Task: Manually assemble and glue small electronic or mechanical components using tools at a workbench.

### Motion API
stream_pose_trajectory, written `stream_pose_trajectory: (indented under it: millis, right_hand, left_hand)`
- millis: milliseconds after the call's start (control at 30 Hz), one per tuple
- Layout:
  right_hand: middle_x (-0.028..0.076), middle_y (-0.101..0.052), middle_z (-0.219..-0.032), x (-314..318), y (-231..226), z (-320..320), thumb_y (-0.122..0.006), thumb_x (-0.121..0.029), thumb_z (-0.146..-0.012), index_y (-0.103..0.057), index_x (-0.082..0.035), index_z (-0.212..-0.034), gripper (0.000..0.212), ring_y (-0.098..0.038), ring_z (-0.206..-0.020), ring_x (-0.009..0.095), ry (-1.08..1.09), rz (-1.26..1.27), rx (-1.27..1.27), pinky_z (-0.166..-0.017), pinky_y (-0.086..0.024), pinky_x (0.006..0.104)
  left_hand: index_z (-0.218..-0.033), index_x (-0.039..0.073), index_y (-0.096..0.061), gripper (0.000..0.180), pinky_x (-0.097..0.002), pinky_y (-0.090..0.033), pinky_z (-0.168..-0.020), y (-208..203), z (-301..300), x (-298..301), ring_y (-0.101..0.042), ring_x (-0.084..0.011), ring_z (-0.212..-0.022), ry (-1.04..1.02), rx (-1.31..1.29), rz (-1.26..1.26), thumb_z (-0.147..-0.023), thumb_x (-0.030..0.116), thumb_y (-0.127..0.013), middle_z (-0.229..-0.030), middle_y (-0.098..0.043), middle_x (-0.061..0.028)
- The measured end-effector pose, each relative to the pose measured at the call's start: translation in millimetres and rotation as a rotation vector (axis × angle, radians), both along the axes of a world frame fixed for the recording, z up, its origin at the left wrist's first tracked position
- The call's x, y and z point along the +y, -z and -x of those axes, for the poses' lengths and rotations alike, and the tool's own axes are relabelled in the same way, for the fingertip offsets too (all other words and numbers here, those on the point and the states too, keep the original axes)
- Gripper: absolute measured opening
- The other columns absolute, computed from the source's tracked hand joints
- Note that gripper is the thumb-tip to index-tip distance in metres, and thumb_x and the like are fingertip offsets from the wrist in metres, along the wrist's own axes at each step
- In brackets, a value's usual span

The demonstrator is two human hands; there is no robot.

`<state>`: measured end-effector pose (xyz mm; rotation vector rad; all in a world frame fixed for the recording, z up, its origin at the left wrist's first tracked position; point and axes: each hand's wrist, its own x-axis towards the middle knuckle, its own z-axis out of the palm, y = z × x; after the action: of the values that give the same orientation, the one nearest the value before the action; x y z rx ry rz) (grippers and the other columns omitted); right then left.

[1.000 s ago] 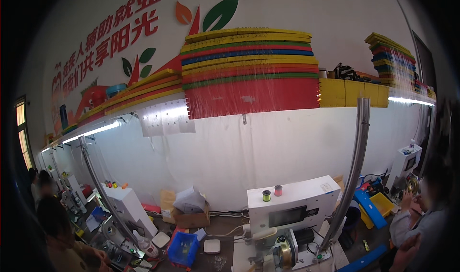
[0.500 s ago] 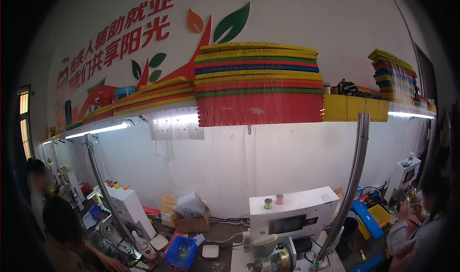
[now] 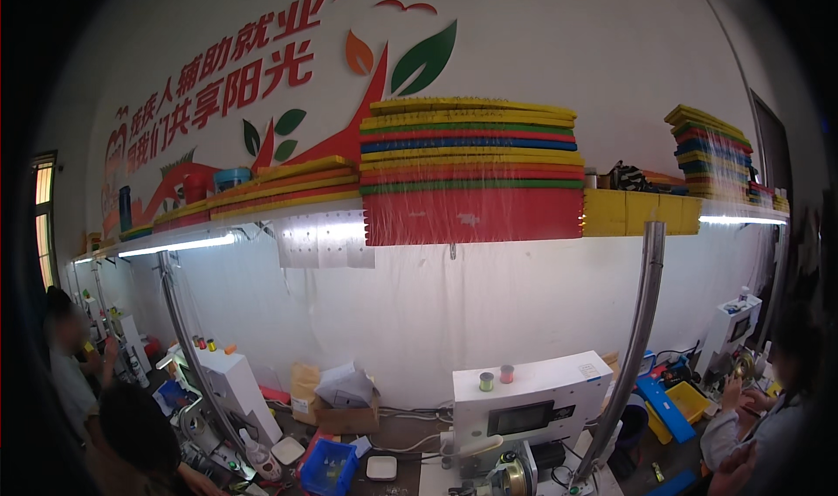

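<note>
Head view: right of the white machine [image 3: 532, 400], a co-worker's hand [image 3: 731, 395] seems raised, though blurred; whether its fingers or the wearer's fingers are spread, I cannot tell.

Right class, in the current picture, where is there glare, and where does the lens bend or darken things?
Head view: glare whitens the long white tube light on the left and catches the perforated silver metal sheet; head view again: the tall silver metal pole on the right looks bowed, and the corners fall to black.
</note>
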<state>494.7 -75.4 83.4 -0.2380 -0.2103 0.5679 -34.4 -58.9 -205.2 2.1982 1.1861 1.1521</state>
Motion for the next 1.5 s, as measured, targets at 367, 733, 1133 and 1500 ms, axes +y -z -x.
stream_pose_trajectory:
  millis: [367,733,1133,1500]
  right_hand:
    - [-0.008,-0.032,-0.069,-22.8,20.7,-1.5,-0.051,-0.02,-0.107,-0.057,-0.013,-0.101,0.011,-0.031,-0.056,0.004,0.084,0.127,0.026,-0.05,-0.025,0.0237]
    - [-0.006,-0.031,-0.065,-20.3,41.9,-0.5,-0.05,-0.021,-0.106,-0.053,-0.011,-0.095,0.015,-0.028,-0.053,0.007,-0.749,0.429,-0.038,-0.048,-0.024,0.0254]
    - [-0.003,-0.025,-0.062,-301.1,8.2,-186.3,-0.048,-0.014,-0.104,-0.046,-0.008,-0.081,0.024,-0.025,-0.052,0.01,0.275,0.052,-0.012,-0.052,-0.023,0.0296]
    - [-0.006,-0.033,-0.066,-50.0,62.4,95.1,-0.051,-0.022,-0.106,-0.055,-0.012,-0.096,0.014,-0.03,-0.055,0.008,-0.677,0.525,0.132,-0.051,-0.025,0.0246]
  left_hand:
    - [-0.074,0.006,-0.06,0.017,-0.0557,-0.039,-0.093,2.3,14.8,-23.5,-0.051,-0.0313,-0.072,0.076,0.123,-0.067,-0.089,0.009,-0.055,-0.087,-0.063,-0.0144]
    - [-0.067,0.008,-0.047,0.032,-0.0431,-0.04,-0.076,-74.2,12.6,-4.2,-0.048,-0.0291,-0.059,-0.023,-0.085,-0.084,-0.098,0.015,-0.042,-0.062,-0.049,-0.0081]
    - [-0.074,0.005,-0.049,0.035,-0.0309,-0.036,-0.059,-112.3,-40.6,-8.3,-0.046,-0.0174,-0.061,0.164,-0.325,0.052,-0.105,0.017,-0.039,-0.065,-0.048,-0.007]
    - [-0.11,-0.001,-0.069,0.017,-0.0212,-0.043,-0.059,-188.4,-114.3,-2.3,-0.055,-0.0072,-0.064,0.428,-0.238,0.699,-0.094,0.003,-0.067,-0.081,-0.066,-0.0053]
